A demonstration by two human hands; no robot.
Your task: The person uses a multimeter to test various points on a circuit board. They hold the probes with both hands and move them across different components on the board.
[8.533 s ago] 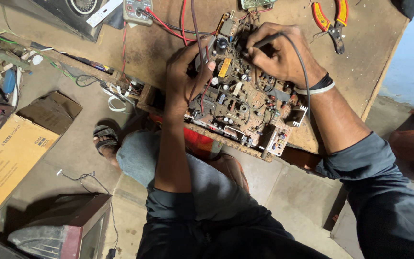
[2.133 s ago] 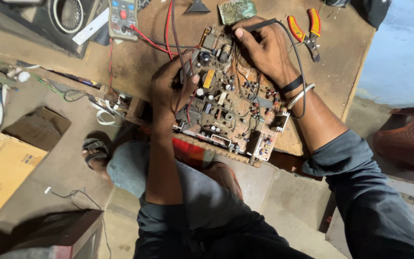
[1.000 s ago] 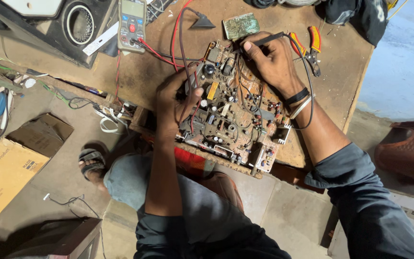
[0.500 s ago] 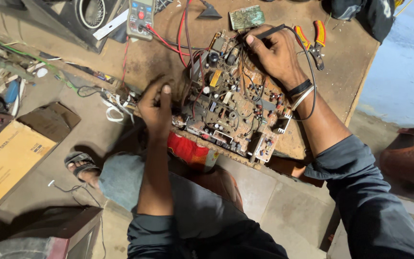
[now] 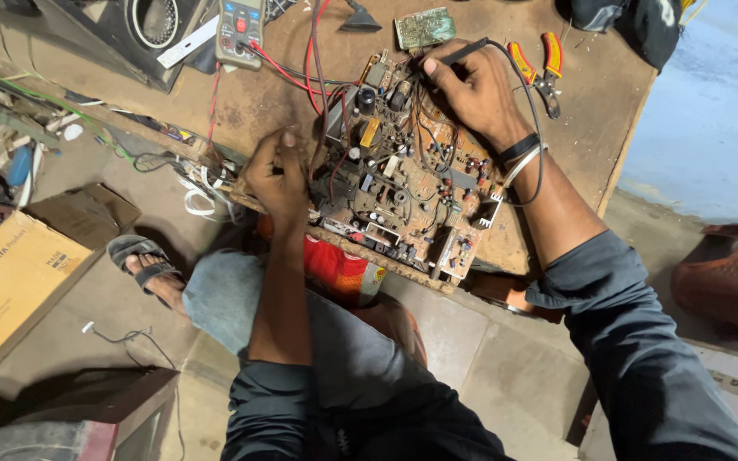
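Wooden desk (image 5: 591,111) fills the upper part of the head view, worn brown top, edge running diagonally down to the right. Cardboard box (image 5: 6,294) on the floor at far left. Dark speaker cabinet (image 5: 143,34) at top left, round cone facing up.

Large brown circuit board (image 5: 403,183) lies flat near the desk's front edge, crowded with capacitors, coils and small parts, between the two hands. Red cylindrical can (image 5: 343,269) sits just under the desk edge, below the board, against the person's knee.

Right hand (image 5: 471,90) rests on the board's upper right corner, fingers closed around a black probe (image 5: 454,55), tip pointing toward the board's top parts; black lead loops round the wrist. Left hand (image 5: 279,175) at the board's left edge, fingers curled shut, pinching something thin; red and dark wires run right past it, cannot tell which is held.

Multimeter (image 5: 239,30) lies on the desk at top, left of the board, red wires (image 5: 313,60) running from it toward the board. Small green circuit board (image 5: 424,27) above the right hand, apart from it. Orange-handled pliers (image 5: 540,64) just right of the right hand, on the desk. Sandalled foot (image 5: 143,265) on the floor, left of the knee. White cable bundle (image 5: 202,188) hangs at the desk edge, beside the left hand.
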